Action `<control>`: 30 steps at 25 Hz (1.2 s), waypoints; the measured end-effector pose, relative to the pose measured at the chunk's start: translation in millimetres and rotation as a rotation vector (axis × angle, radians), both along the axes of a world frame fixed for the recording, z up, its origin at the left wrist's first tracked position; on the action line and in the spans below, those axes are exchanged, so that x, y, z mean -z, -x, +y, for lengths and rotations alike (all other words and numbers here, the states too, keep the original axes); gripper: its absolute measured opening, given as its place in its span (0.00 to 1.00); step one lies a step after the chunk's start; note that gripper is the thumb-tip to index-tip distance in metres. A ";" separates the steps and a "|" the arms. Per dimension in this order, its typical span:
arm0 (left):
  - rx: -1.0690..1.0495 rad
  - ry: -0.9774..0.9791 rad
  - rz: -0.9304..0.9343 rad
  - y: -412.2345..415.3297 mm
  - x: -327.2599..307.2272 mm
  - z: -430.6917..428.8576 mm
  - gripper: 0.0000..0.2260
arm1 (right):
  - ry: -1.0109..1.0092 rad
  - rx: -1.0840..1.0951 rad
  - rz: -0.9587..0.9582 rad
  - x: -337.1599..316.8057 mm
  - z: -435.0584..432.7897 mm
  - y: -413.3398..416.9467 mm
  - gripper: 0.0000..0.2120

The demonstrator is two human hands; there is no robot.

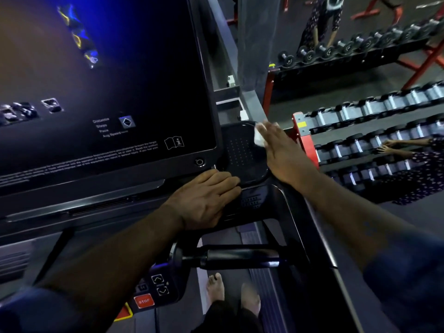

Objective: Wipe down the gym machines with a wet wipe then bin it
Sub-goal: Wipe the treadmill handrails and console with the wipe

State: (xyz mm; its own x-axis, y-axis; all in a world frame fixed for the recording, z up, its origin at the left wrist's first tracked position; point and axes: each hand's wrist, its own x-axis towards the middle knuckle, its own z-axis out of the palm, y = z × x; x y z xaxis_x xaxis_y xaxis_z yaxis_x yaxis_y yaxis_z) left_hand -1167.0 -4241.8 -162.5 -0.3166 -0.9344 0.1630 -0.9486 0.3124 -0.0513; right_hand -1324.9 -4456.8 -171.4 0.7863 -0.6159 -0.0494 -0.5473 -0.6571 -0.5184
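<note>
right hand (pixel 283 152) pressing one wet wipe (pixel 259 138) on tray (pixel 240 152), left hand (pixel 206 198) resting

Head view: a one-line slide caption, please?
Right hand presses a white wet wipe onto the treadmill's side tray while the left hand rests on the console edge.

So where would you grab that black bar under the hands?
Grip the black bar round its thick padded middle, coming from above. It lies level and round, with open space above and below, so fingers can wrap right round it.
</note>
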 end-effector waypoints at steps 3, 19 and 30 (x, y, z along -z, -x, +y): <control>-0.030 -0.018 -0.017 1.3 3.5 -1.0 0.22 | -0.071 0.048 -0.045 3.0 -32.8 -34.8 0.26; -0.192 -0.564 0.162 87.6 -4.9 28.0 0.32 | -0.013 0.033 0.083 -13.7 48.3 60.1 0.26; -0.231 -0.455 0.016 93.9 -4.9 36.2 0.29 | 0.033 0.065 0.107 -6.7 130.3 135.2 0.25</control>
